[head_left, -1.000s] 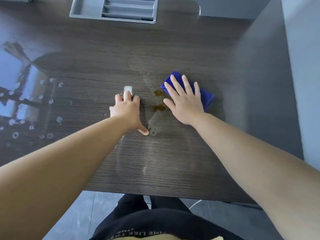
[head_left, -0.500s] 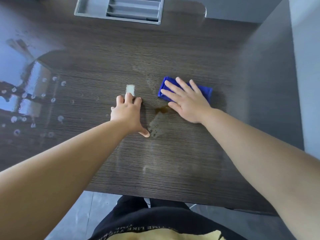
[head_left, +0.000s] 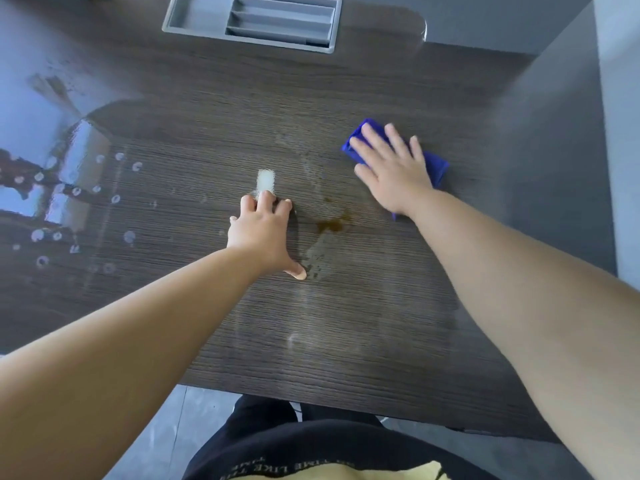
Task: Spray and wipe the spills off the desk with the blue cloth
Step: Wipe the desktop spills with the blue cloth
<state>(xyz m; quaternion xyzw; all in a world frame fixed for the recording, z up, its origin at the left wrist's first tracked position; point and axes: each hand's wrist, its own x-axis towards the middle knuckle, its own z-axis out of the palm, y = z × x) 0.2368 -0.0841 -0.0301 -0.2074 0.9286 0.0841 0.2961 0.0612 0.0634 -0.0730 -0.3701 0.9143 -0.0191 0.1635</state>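
Observation:
My right hand [head_left: 391, 171] lies flat, fingers spread, pressing the blue cloth [head_left: 439, 167] onto the dark wood-grain desk [head_left: 363, 341]. Most of the cloth is hidden under the palm. A small brown spill [head_left: 332, 225] sits uncovered to the left of that hand, between my two hands. Pale wet streaks [head_left: 317, 254] run below and above it. My left hand [head_left: 263, 233] rests flat on the desk with fingers apart and holds nothing. A whitish patch [head_left: 266, 180] shows just beyond its fingertips. No spray bottle is in view.
A grey recessed tray [head_left: 252, 20] with slots sits at the desk's far edge. Several round droplets [head_left: 69, 202] dot the glossy left side. A grey partition [head_left: 554, 150] walls the right side. The desk's front edge [head_left: 311, 400] runs just above my lap.
My right hand has slid the blue cloth to the right, off the brown spill, which now lies exposed. My left hand has stayed where it was.

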